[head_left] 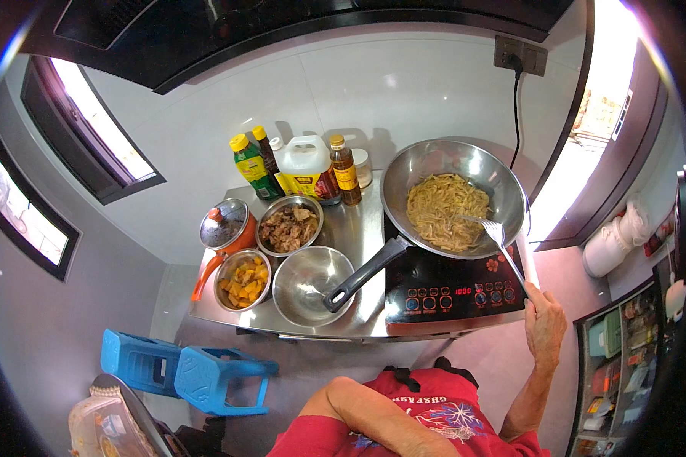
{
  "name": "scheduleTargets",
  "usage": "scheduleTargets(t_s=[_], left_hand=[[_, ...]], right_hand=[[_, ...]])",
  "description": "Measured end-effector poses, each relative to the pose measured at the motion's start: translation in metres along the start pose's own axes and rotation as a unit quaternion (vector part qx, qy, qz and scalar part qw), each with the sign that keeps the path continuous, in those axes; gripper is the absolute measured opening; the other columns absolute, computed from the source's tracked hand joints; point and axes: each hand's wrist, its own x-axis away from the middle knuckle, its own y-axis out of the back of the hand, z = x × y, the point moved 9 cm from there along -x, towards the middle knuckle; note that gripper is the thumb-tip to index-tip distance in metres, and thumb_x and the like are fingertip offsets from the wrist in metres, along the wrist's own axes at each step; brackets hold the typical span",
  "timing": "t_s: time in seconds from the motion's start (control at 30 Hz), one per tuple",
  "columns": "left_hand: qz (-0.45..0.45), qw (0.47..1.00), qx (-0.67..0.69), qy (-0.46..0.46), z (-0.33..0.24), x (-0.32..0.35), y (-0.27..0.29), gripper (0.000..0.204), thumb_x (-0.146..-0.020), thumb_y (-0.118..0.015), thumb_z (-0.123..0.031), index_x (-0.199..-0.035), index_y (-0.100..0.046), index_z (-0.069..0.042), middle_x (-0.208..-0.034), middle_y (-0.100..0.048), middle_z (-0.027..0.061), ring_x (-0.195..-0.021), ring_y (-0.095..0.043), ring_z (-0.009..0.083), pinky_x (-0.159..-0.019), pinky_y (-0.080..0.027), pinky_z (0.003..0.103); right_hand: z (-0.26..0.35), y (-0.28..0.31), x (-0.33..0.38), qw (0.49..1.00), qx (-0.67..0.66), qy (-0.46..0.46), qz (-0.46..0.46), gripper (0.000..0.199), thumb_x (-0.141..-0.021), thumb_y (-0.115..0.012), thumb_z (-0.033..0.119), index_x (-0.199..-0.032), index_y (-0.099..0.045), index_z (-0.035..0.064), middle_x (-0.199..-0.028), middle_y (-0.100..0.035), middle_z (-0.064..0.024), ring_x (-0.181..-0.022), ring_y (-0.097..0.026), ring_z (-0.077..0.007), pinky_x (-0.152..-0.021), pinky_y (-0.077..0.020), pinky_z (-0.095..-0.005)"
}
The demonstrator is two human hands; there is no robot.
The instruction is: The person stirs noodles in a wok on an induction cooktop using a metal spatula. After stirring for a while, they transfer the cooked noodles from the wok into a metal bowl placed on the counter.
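Note:
My right hand [546,323] is wrapped round the handle of a slotted metal spatula [515,266], to the right of the induction cooktop [411,286]. The blade of the spatula rests in a steel wok [503,164], against pale yellow-brown strips [443,206] that look like noodles or shredded vegetable. The wok stands on the cooktop, its black handle [370,273] pointing to the near left with no hand on it. My left arm [381,415] is bent across my body, and its hand is out of sight.
An empty steel bowl [312,263] lies under the wok handle's end. Left of it are a bowl of meat pieces [288,228], a pot of orange chunks [244,280] and a lidded orange pot [227,226]. Bottles [344,171] line the wall. Blue stools [219,377] stand below left.

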Motion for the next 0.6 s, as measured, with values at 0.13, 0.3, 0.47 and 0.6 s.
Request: scheduleTargets(t_s=[0.13, 0.3, 0.47, 0.6], left_hand=[[-0.002, 1.000, -0.011, 0.003, -0.002, 0.002, -0.001, 0.023, -0.086, -0.064, -0.019, -0.104, -0.060, -0.004, -0.114, -0.059, 0.0114, -0.107, -0.056, 0.0296, -0.095, -0.042, 0.044], [-0.002, 1.000, -0.026, 0.008, -0.002, 0.004, 0.001, 0.023, -0.086, -0.064, -0.019, -0.103, -0.060, -0.004, -0.114, -0.059, 0.0111, -0.107, -0.056, 0.0291, -0.095, -0.042, 0.044], [-0.036, 0.969, -0.224, 0.103, -0.002, 0.028, 0.027, 0.022, -0.085, -0.065, -0.018, -0.102, -0.060, -0.004, -0.114, -0.058, 0.0108, -0.107, -0.056, 0.0286, -0.095, -0.042, 0.044], [-0.102, 0.688, -0.707, 0.128, -0.037, 0.070, 0.081, 0.023, -0.081, -0.070, -0.020, -0.098, -0.061, -0.007, -0.107, -0.061, 0.0105, -0.103, -0.058, 0.0301, -0.090, -0.043, 0.043]], right_hand=[[0.006, 0.000, -0.001, 1.000, 0.008, 0.012, 0.000, 0.033, -0.087, -0.056, 0.008, -0.118, -0.064, 0.0142, -0.080, -0.058, -0.0153, -0.072, -0.059, -0.0347, -0.066, -0.0458, -0.0439], [0.007, 0.002, -0.008, 0.997, 0.070, 0.009, 0.039, 0.031, -0.086, -0.059, 0.010, -0.116, -0.065, 0.0148, -0.084, -0.060, -0.0131, -0.075, -0.061, -0.0345, -0.066, -0.0482, -0.0445], [0.011, 0.004, -0.023, 0.986, 0.127, 0.104, -0.024, 0.032, -0.083, -0.056, 0.008, -0.112, -0.066, 0.0174, -0.083, -0.057, -0.0084, -0.076, -0.062, -0.0270, -0.066, -0.0477, -0.0412], [0.013, 0.006, -0.034, 0.975, 0.181, 0.126, -0.021, 0.032, -0.084, -0.054, 0.009, -0.113, -0.064, 0.0194, -0.085, -0.057, -0.0070, -0.079, -0.062, -0.0244, -0.066, -0.0479, -0.0397]])
